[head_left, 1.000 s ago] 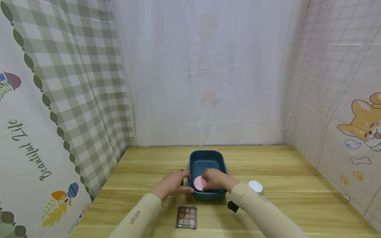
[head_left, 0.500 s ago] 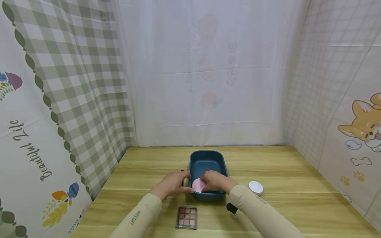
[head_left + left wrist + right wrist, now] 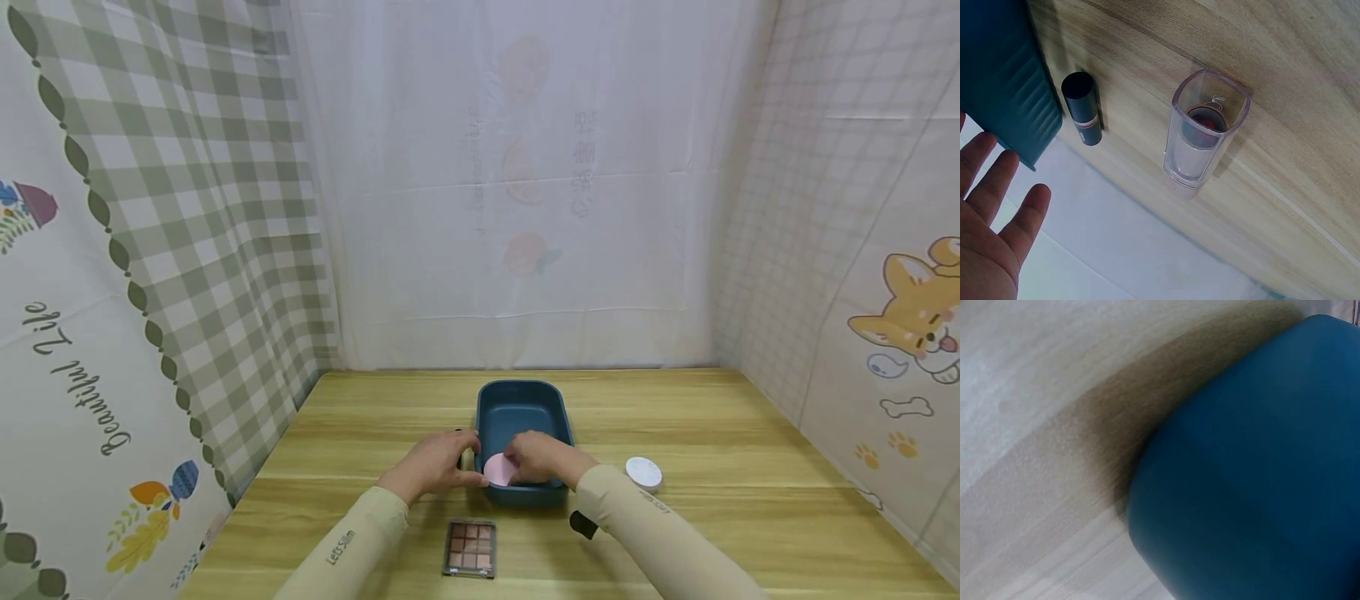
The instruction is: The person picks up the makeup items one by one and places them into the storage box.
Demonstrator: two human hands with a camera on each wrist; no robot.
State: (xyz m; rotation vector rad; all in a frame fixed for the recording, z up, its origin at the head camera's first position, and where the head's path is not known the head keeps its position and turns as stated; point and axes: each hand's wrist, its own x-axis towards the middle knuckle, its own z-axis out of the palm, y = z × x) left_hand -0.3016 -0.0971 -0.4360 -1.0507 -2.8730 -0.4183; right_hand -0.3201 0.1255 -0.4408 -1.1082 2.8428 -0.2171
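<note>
A dark blue rectangular bin [image 3: 521, 497] stands on the table in the head view. My right hand [image 3: 542, 458] reaches inside its near end and grips the edge of a pink round disc [image 3: 498, 469], which lies low by the near left corner. The right fingertips are partly hidden. My left hand [image 3: 435, 465] is at the bin's left side, thumb and fingers spread around the near left corner. In the left wrist view, the left fingers [image 3: 1027, 219] are extended beside the bin's wall. Only the bin's outer wall [image 3: 1254, 469] shows in the right wrist view.
An eyeshadow palette [image 3: 470, 548] lies in front of the bin. A white round lid-like item [image 3: 643, 473] and a black object [image 3: 582, 524] are on the right. The left wrist view shows a black lipstick tube [image 3: 1082, 103] and a clear plastic container [image 3: 1194, 153].
My right hand has moved slightly down and left inside the bin, bringing the pink disc nearer the near left corner. The left hand has stayed in place.
</note>
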